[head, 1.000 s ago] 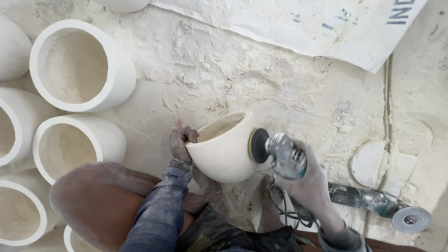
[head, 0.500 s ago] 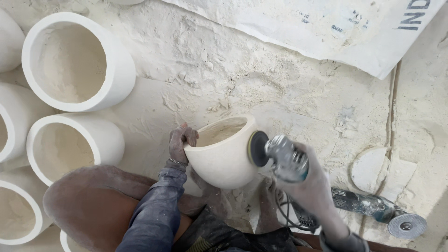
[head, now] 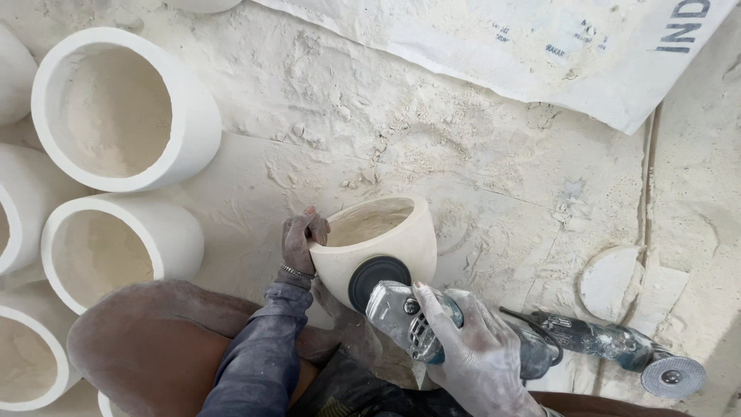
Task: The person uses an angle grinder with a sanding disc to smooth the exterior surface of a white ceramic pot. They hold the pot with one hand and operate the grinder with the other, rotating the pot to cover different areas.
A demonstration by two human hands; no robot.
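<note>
Dust-caked pale ground (head: 463, 154) underfoot, powder everywhere, seen from above. Just beyond the hands, a small cream bowl-shaped pot (head: 378, 243) tipped on its side, mouth facing away and up. Left hand (head: 299, 243) closed on the pot's rim, fingers hooked over the edge, thumb side against the outer wall, a thin bracelet at the wrist. Right hand (head: 471, 351) wrapped tight round the body of a grey angle grinder (head: 409, 316), its dark round disc (head: 378, 282) pressed flat against the near wall of the pot. To the right of the right hand, a second grinder (head: 617, 351) lying on the ground, disc end outward. Left of the left hand, several larger white pots (head: 116, 108), open mouths up, standing close together. Far beyond both hands, a white printed sack (head: 556, 54) spread flat.
</note>
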